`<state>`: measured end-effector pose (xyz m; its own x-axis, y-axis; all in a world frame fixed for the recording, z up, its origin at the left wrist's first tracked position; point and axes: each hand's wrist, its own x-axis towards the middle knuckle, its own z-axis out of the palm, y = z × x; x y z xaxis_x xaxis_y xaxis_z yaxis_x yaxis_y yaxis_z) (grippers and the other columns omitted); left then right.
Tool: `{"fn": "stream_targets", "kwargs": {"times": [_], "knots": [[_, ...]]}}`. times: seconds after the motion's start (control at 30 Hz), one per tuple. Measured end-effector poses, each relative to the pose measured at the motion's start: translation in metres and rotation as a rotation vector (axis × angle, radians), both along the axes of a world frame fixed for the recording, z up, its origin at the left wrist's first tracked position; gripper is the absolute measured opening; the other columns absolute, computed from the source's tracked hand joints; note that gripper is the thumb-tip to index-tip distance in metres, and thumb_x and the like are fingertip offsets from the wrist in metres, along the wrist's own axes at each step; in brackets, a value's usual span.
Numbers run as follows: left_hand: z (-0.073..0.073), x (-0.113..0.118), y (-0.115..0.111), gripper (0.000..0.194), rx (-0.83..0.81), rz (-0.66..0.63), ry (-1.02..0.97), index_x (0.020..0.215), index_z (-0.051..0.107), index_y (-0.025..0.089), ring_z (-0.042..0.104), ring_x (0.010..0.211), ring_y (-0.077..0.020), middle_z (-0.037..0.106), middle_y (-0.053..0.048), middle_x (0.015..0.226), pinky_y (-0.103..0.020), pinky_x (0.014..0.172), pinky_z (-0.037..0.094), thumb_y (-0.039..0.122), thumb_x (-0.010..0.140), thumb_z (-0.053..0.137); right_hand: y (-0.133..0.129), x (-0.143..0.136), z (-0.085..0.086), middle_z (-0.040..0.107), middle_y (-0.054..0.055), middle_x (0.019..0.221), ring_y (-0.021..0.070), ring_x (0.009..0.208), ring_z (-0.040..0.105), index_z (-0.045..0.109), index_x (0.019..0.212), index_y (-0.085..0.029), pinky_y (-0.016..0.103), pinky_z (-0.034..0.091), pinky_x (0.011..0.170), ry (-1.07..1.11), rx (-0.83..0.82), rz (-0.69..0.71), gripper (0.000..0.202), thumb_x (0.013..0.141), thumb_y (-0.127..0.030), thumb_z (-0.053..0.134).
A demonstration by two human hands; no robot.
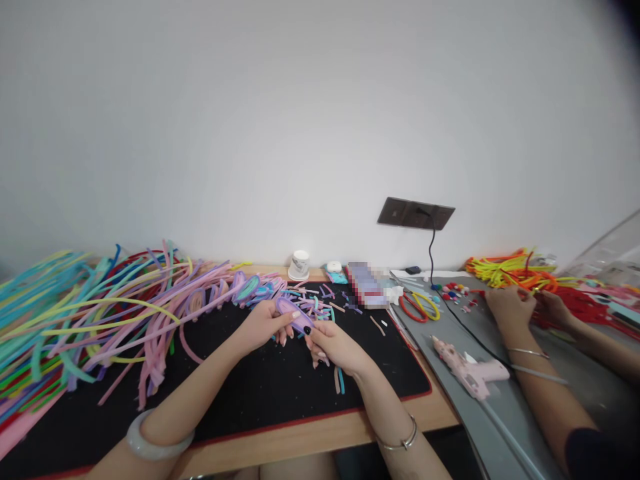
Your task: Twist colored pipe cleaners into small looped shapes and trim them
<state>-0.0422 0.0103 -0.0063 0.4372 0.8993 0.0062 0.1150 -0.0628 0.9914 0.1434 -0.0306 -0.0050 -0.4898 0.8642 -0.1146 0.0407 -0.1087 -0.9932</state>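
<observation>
Between my two hands, above the black mat (260, 393), is a purple looped pipe-cleaner piece (294, 315). My left hand (273, 325) pinches it at its left and lower side, thumb on top. My right hand (327, 343) holds its lower right end between thumb and fingers. Behind and right of the hands lie many short cut pieces (320, 305) in purple, pink and teal. Coiled pastel pieces (247, 288) sit just beyond my left hand.
Long coloured pipe cleaners (120, 300) cover the left side. A white cup (299, 264) stands by the wall. To the right are scissors (420, 307), a pink glue gun (470, 370), a black cable (457, 317) and another person's hands (513, 307) near red and yellow stems.
</observation>
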Motion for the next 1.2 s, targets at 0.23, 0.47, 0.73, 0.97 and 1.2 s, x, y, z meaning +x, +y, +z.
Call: {"fn": "stream_targets", "kwargs": {"times": [0.23,0.47,0.73,0.97,1.2], "knots": [[0.002,-0.001,-0.001,0.038,-0.011,0.008,0.006,0.057,0.058,0.015,0.054,0.037,-0.0106,0.059,0.000,0.044,-0.020,0.041,0.041,0.048,0.077,0.063,0.002,0.000,-0.001,0.036,-0.011,0.044,0.0046,0.037,0.032,0.055,0.076,-0.015,0.023,0.044,0.050,0.025,0.013,0.015,0.031,0.083,-0.045,0.055],[-0.002,-0.001,-0.001,0.040,0.007,-0.015,-0.006,0.056,0.060,0.014,0.055,0.037,-0.0107,0.061,-0.002,0.046,-0.020,0.041,0.041,0.047,0.078,0.061,0.003,-0.002,-0.001,0.037,-0.013,0.043,0.0050,0.037,0.031,0.051,0.084,-0.017,0.021,0.038,0.045,-0.017,0.039,-0.012,0.021,0.081,-0.037,0.058],[-0.006,-0.001,0.001,0.040,0.010,-0.026,0.011,0.057,0.061,0.013,0.057,0.039,-0.0119,0.063,-0.003,0.047,-0.021,0.043,0.042,0.047,0.079,0.060,0.003,-0.003,-0.001,0.048,-0.010,0.044,0.0047,0.034,0.033,0.049,0.081,-0.018,0.018,0.029,0.039,-0.062,0.058,-0.042,0.007,0.076,-0.023,0.050],[-0.007,-0.002,0.003,0.040,0.028,-0.037,0.030,0.057,0.063,0.013,0.057,0.038,-0.0122,0.061,-0.003,0.043,-0.022,0.044,0.043,0.046,0.079,0.060,0.003,-0.004,0.003,0.054,-0.007,0.045,0.0052,0.034,0.037,0.049,0.075,-0.017,0.018,0.021,0.036,-0.059,0.075,-0.064,0.009,0.074,-0.025,0.053],[-0.006,-0.002,0.003,0.041,0.032,-0.037,0.040,0.056,0.063,0.013,0.057,0.039,-0.0126,0.061,-0.003,0.044,-0.022,0.045,0.045,0.047,0.079,0.059,0.004,-0.002,0.004,0.054,-0.007,0.044,0.0052,0.033,0.035,0.049,0.073,-0.017,0.018,0.020,0.036,-0.074,0.086,-0.073,0.009,0.074,-0.025,0.052]]}}
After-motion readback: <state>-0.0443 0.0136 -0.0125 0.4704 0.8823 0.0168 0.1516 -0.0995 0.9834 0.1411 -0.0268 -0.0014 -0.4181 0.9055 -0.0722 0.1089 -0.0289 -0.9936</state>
